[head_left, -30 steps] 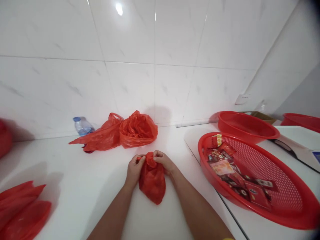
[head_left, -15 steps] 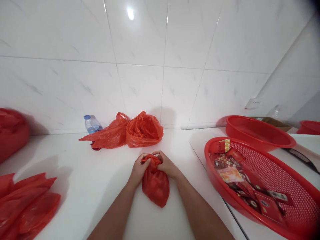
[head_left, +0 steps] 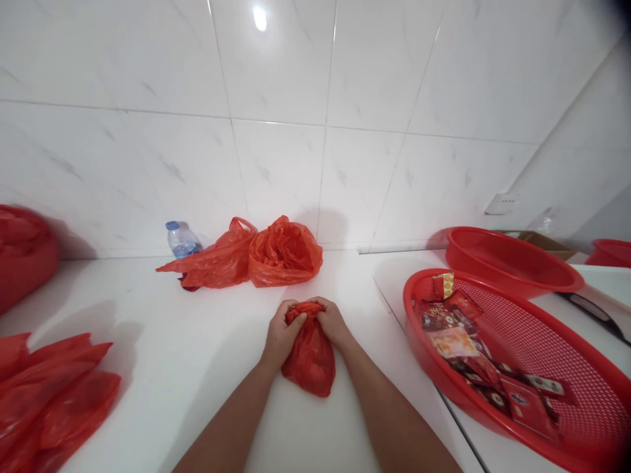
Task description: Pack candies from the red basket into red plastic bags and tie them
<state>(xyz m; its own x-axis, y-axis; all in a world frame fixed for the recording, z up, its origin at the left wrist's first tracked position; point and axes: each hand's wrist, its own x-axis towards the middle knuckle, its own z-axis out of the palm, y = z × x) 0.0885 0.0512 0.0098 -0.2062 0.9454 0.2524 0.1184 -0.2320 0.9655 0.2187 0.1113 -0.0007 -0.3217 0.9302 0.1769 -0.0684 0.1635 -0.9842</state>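
Observation:
A small red pouch (head_left: 314, 364) with a bunched, gathered top is between my two hands in the middle of the head view. My left hand (head_left: 282, 335) is closed on the left side of its neck, thumb lying across the front. On the other side my right hand (head_left: 334, 322) pinches the rim, its fingers curled over the back. The pouch's full lower part hangs toward me over the white table (head_left: 236, 394). What is inside it cannot be made out.
Behind my hands lies an open red plastic bag (head_left: 288, 256), with a water bottle (head_left: 181, 240) beside it. Red bags (head_left: 59, 401) lie at left. A red mesh basket (head_left: 552, 341) with small packets (head_left: 453, 341) stands at right, before a red basin (head_left: 513, 259).
My fingers have shifted on the pouch's neck and the rim is spread a little wider. Its lower part has swung slightly up and away. The view has tilted slightly.

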